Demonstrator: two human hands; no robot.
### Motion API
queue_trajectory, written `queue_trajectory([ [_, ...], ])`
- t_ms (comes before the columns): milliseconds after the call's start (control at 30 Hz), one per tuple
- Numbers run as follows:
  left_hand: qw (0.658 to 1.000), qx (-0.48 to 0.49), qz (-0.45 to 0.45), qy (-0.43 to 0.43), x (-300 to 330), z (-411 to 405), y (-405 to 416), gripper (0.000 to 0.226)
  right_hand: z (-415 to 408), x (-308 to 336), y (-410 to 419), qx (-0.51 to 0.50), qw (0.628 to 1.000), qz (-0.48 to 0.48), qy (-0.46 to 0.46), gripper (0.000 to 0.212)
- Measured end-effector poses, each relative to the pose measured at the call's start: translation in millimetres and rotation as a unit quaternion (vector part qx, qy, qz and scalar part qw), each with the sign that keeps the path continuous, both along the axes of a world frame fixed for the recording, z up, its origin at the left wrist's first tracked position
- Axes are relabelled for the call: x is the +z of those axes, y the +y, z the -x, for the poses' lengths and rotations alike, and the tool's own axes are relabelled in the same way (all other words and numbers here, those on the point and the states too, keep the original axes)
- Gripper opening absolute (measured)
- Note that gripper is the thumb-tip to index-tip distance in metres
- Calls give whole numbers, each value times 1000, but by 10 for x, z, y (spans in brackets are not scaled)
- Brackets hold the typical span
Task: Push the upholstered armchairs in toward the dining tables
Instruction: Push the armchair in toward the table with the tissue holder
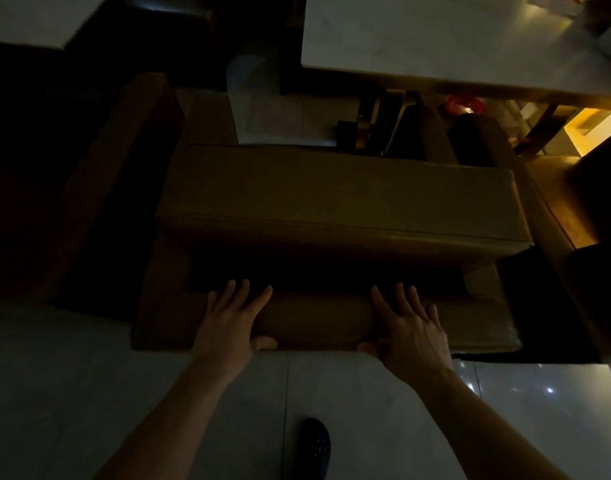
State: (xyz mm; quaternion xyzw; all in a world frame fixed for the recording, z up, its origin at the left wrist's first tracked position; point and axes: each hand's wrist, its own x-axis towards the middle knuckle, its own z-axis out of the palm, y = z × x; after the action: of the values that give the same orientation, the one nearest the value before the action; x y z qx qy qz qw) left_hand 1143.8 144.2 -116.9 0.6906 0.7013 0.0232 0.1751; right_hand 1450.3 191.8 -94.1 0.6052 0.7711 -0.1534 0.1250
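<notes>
A brown upholstered armchair [338, 199] stands below me in dim light, seen from behind and above. Both hands rest on top of its backrest. My left hand [231, 323] lies flat with fingers over the top and thumb on the rear face. My right hand [409, 332] grips the same way, a little to the right. Beyond the chair's seat cushion is a pale marble-topped dining table [435, 36] at the upper right, its edge some way past the seat's front.
A second brown armchair [124, 174] stands at the left, another seat [546, 188] at the right. Dark table legs [377, 129] show under the table. Another pale tabletop [23, 19] is at the top left. My dark shoe [316, 445] is on glossy floor tiles.
</notes>
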Motion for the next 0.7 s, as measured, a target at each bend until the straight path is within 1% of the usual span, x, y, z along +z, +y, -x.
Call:
queue_trajectory([
  [200, 1000, -2, -9, -5, -15, 186, 408, 96, 169, -21, 369, -1, 1000, -12, 14, 104],
  [433, 1000, -6, 11, -3, -6, 275, 700, 95, 262, -12, 609, 0, 1000, -15, 5, 105],
  [600, 1000, 0, 10, -4, -12, 317, 758, 94, 314, -68, 634, -6, 999, -45, 4, 103],
  [700, 1000, 4, -15, -2, -28, 302, 679, 92, 319, -78, 601, -1, 998, -57, -2, 101],
])
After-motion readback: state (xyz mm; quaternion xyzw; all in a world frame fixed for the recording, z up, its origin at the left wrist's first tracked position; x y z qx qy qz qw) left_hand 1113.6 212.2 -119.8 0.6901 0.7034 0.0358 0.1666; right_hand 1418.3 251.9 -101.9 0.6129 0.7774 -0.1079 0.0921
